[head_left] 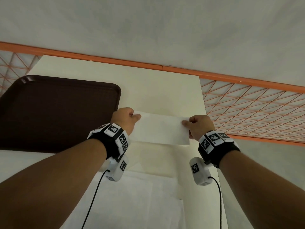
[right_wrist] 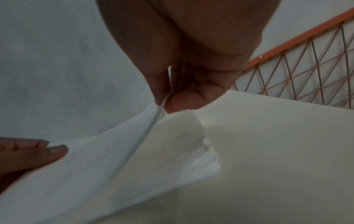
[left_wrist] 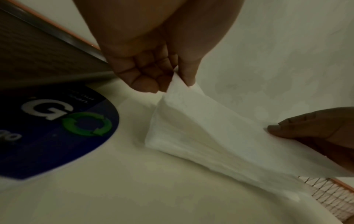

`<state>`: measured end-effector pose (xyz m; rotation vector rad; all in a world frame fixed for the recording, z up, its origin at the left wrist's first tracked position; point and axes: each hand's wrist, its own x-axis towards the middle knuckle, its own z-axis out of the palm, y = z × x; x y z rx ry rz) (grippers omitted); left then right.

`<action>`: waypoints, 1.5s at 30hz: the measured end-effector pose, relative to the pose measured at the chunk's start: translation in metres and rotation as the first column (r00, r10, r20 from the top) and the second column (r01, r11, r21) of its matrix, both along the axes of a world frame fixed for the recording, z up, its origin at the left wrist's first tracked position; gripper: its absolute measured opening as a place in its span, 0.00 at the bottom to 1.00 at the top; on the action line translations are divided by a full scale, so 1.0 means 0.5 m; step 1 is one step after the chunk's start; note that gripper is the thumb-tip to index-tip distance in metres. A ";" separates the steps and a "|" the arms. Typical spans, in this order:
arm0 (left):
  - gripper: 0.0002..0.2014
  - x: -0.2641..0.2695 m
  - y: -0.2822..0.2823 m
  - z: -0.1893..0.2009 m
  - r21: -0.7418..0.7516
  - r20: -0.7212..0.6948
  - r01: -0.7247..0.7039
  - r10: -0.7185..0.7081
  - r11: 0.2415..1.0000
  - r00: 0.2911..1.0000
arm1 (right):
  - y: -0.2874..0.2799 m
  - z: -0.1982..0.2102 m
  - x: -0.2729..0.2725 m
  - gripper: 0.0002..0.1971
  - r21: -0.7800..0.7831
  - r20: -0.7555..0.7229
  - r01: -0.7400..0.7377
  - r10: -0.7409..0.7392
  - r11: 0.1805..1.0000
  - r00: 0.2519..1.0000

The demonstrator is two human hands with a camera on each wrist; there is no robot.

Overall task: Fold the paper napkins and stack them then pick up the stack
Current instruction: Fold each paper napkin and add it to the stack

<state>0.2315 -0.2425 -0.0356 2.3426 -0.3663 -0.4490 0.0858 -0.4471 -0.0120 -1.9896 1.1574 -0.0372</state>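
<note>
Napkin (head_left: 159,129) pinched between both hands' fingers (head_left: 137,116).

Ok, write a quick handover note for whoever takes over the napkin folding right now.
Left hand: pinches the napkin's left corner.
Right hand: pinches its right corner.
The napkin is folded over, held up above the table.
More napkins lie flat at the near edge, not yet folded.
The tray sits to the left.
Done: one napkin partly folded.
Left: finish the folds, stack, lift the stack.
</note>
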 end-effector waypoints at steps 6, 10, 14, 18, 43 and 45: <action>0.15 0.015 -0.023 -0.026 0.085 0.047 0.002 -0.006 0.996 0.999 | -0.026 -0.036 0.015 0.11 -0.087 -0.067 -0.024 0.018 0.996 0.998; 0.14 0.013 -0.014 -0.040 0.159 0.023 -0.085 0.082 0.984 0.996 | -0.027 -0.044 0.009 0.18 -0.153 -0.153 -0.045 0.021 0.987 0.988; 0.27 -0.002 -0.012 -0.035 0.420 0.034 -0.022 0.009 0.907 0.999 | -0.022 -0.045 0.002 0.26 -0.184 -0.315 -0.102 0.040 0.978 0.948; 0.32 -0.028 -0.026 -0.009 0.560 0.034 0.094 -0.136 0.823 0.990 | 0.009 -0.043 0.003 0.27 -0.180 -0.457 -0.219 0.115 0.959 0.882; 0.14 -0.156 0.162 0.047 0.579 -0.170 0.521 -0.532 0.627 0.830 | 0.289 0.004 -0.173 0.16 -0.025 -0.362 -0.535 0.492 0.844 0.792; 0.12 -0.176 0.189 0.042 0.566 -0.189 0.547 -0.549 0.617 0.814 | 0.330 -0.002 -0.189 0.20 0.034 -0.393 -0.523 0.493 0.852 0.777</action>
